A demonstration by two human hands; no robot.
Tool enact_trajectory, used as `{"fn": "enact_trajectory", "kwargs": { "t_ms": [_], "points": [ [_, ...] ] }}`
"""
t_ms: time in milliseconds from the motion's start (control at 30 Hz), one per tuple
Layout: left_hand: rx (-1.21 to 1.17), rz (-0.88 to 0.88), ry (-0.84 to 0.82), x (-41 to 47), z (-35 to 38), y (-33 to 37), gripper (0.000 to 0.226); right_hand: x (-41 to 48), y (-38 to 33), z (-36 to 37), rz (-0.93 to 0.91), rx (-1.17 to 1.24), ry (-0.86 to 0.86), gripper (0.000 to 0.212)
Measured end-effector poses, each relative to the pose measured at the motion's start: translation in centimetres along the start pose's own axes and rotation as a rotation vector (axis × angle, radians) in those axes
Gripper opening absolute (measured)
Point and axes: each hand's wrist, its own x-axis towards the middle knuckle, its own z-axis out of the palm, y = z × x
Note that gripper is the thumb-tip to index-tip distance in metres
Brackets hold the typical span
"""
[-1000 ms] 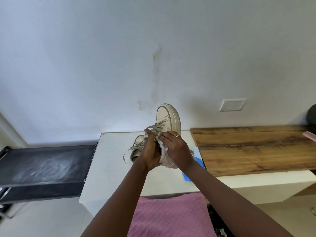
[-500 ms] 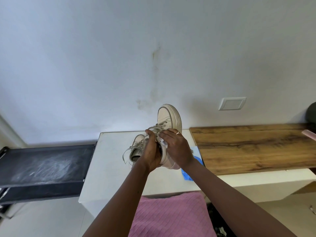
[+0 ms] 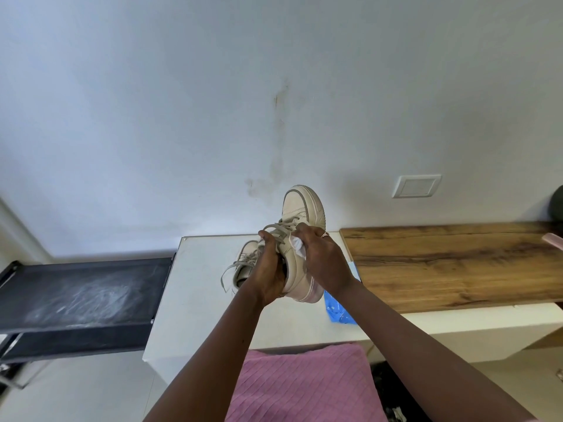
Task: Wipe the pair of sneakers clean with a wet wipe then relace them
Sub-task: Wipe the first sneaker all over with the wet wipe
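Nearest the camera, a pink ribbed fabric (image 3: 301,382) is seen below the two forearms. Beyond it, the held sneaker (image 3: 301,214) is kept raised above the white table (image 3: 198,284), toe tipped up and away, probably so that its side is turned towards the wiping hand. It is clamped at the collar by the left hand (image 3: 268,269), whose fingers are curled round the opening. A crumpled wet wipe (image 3: 297,245) is pinched by the right hand (image 3: 323,260) and pressed to the sneaker's side near the laces (image 3: 280,231), which are threaded but hang loose. The second sneaker (image 3: 245,263) is left lying on the table just behind the left hand, apparently awaiting its turn. A blue packet (image 3: 336,306) lies on the table beneath the right forearm; it is judged to be the wipe pack, though its contents cannot be told. Farther right a wooden counter (image 3: 451,263) is seen, and a switch plate (image 3: 416,186) on the wall.
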Motion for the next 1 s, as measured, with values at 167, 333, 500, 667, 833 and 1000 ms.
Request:
{"fn": "enact_trajectory", "kwargs": {
  "t_ms": [167, 333, 500, 667, 833, 1000],
  "points": [
    [-0.007, 0.005, -0.001, 0.0, 0.1, 0.4, 0.081, -0.5, 0.1, -0.6, -0.088, 0.07, 0.011, 0.025],
    [0.034, 0.011, -0.013, -0.1, 0.3, 0.1, 0.077, 0.6, 0.3, -0.1, -0.029, 0.019, -0.001, 0.042],
    [0.003, 0.017, -0.01, -0.2, 0.3, 0.2, 0.079, 0.7, -0.1, -0.5, -0.059, 0.068, 0.012, 0.029],
    [0.012, 0.009, -0.01, -0.3, -0.1, 0.1, 0.079, 0.2, 0.8, -0.8, -0.161, -0.036, 0.033, 0.034],
    [0.029, 0.01, -0.036, -0.5, 0.4, -0.1, 0.077, 1.5, 1.4, 0.0, -0.043, -0.102, 0.022, 0.039],
    [0.031, 0.023, -0.016, -0.4, 0.1, 0.2, 0.078, 1.1, 1.2, -1.2, -0.149, -0.054, 0.065, 0.017]
  ]
}}
